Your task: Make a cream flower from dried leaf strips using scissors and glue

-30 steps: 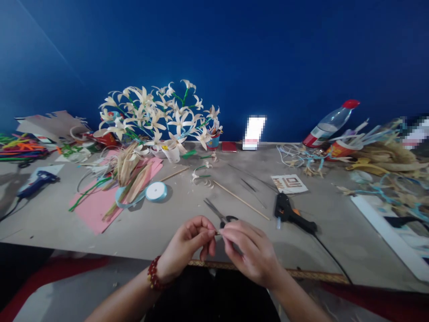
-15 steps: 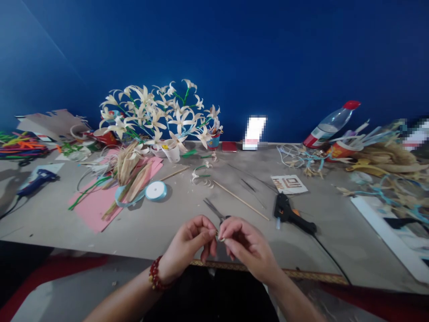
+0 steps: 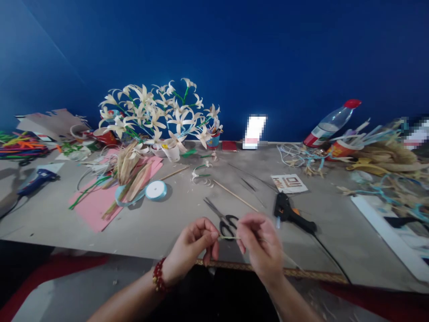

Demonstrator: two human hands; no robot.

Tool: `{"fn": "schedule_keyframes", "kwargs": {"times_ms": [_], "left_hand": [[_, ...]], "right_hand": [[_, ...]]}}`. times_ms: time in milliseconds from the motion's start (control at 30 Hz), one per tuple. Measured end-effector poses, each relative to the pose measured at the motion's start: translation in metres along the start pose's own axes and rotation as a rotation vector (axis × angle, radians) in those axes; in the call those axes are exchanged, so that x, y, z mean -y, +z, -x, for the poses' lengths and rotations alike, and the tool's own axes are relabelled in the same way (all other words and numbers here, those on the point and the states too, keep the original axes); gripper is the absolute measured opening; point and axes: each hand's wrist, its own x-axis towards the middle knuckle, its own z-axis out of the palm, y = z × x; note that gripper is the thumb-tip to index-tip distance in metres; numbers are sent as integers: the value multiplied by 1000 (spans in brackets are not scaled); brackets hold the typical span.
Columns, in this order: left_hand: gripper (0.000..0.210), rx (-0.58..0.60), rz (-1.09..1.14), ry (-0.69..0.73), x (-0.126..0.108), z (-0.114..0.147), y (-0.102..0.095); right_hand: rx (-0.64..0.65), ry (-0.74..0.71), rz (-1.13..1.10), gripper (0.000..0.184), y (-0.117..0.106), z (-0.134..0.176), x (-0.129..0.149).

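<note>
Between my two hands stretches a thin pale strand (image 3: 229,238), too fine to tell whether it is thread, wire or fibre. My left hand (image 3: 197,241), with a beaded bracelet (image 3: 158,275) at the wrist, pinches its left end. My right hand (image 3: 259,246), somewhat blurred, closes on it farther right, and a faint tail seems to run past that hand. Just beyond my hands lie black-handled scissors (image 3: 222,217), blades pointing away to the left. A thin wooden stick (image 3: 234,195) rests behind them, and a black glue gun (image 3: 291,213) lies to the right.
Cream-coloured handmade flowers (image 3: 157,114) stand at the back left. Nearer are pink paper (image 3: 90,205), dried husks (image 3: 129,172) and a blue ribbon spool (image 3: 156,190). A blue glue gun (image 3: 38,181) lies far left. A bottle (image 3: 330,125) leans at the right, near a white tray (image 3: 389,237).
My right hand has moved right, away from my left, drawing the strand out between them. The scissors' handles now show. My left hand has barely moved.
</note>
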Motion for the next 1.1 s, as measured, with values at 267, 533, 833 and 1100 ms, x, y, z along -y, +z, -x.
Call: {"fn": "schedule_keyframes", "kwargs": {"times_ms": [267, 533, 833, 1100], "left_hand": [[35, -14, -4, 22, 1, 1, -5], [36, 32, -54, 32, -6, 5, -10], [30, 8, -103, 86, -9, 13, -18], [28, -21, -76, 88, -8, 17, -22]], "right_hand": [[443, 7, 416, 11, -20, -8, 12], [436, 4, 454, 11, -24, -10, 14], [419, -62, 479, 10, -31, -15, 18], [433, -40, 488, 10, -31, -13, 17]]}}
